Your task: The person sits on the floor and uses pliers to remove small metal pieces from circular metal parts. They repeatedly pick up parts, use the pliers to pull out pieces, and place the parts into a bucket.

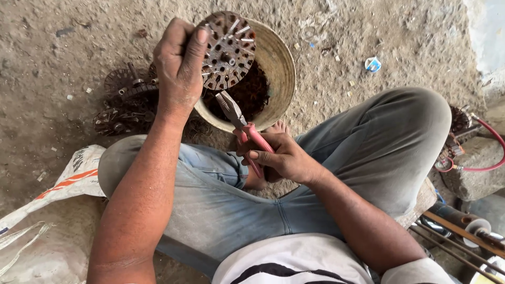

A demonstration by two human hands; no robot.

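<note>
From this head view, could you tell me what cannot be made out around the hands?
- Bucket contents: partly hidden by the metal disc held by the left hand.
- Pliers handle ends: covered by the right hand.
- Rusty parts: partly behind the left hand.

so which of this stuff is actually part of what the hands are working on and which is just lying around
In use:
- rusty round slotted metal disc, gripped by left hand
- pink-handled steel pliers, in right hand
- worn round pan under both

Lying about:
- pile of dark rusty discs
- white woven sack
- red cable
- small blue-and-white scrap
</note>
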